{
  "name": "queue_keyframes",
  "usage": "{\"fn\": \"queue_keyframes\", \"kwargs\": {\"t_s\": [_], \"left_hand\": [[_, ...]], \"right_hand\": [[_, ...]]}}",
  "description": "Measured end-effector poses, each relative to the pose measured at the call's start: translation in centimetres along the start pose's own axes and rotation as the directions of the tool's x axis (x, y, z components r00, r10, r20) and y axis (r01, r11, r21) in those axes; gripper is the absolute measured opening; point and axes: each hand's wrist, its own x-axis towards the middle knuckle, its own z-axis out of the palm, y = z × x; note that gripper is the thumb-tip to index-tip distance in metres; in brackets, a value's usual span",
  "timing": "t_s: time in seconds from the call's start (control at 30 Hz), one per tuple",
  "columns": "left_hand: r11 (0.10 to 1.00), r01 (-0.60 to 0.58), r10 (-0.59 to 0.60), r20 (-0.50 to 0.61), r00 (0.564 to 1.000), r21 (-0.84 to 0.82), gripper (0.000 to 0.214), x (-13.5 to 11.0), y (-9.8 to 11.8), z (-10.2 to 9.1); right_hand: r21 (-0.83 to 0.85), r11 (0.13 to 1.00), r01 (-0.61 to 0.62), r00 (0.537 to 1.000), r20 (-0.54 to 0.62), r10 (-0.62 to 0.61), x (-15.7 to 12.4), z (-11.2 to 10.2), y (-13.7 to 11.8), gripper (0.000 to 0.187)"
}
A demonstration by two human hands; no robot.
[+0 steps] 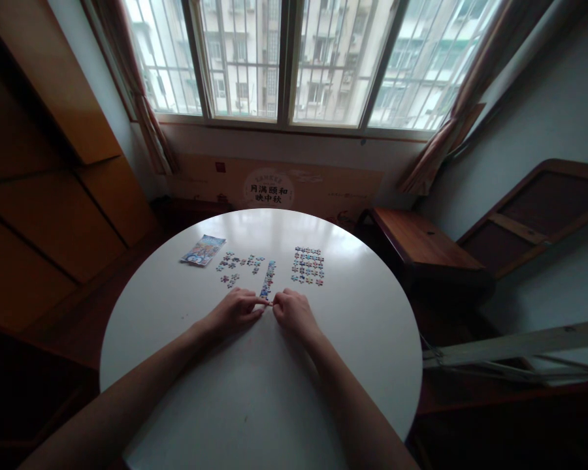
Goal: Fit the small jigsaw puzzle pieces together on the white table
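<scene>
My left hand (pixel 239 307) rests on the white table with its fingers bent, its index finger and thumb reaching to a small puzzle piece (pixel 270 303). From the other side, my right hand (pixel 294 311) pinches that same piece with curled fingers. Just beyond the fingertips, a narrow strip of joined puzzle pieces (pixel 268 277) runs away from me; its near end touches or nearly touches the held piece. Left of the strip lie loose puzzle pieces (pixel 230 263), scattered. To the right, more puzzle pieces (pixel 308 266) are laid out in rows. My fingers partly hide the held piece.
A colourful picture sheet (pixel 203 250) lies at the far left of the round white table (pixel 176 365). Behind the table stands a printed cardboard panel (pixel 323 186) under barred windows. A brown wooden side table (pixel 421 238) is at the right, and cabinets (pixel 44 222) line the left.
</scene>
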Motion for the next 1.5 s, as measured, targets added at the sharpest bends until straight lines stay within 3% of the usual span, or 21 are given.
{"fn": "queue_keyframes", "kwargs": {"t_s": [1.5], "left_hand": [[0.999, 0.026, -0.025, 0.015, 1.000, -0.043, 0.026, 0.05, 0.03, -0.03]], "right_hand": [[-0.003, 1.000, 0.003, 1.000, 0.005, -0.003, -0.14, -0.21, -0.09, 0.019]]}}
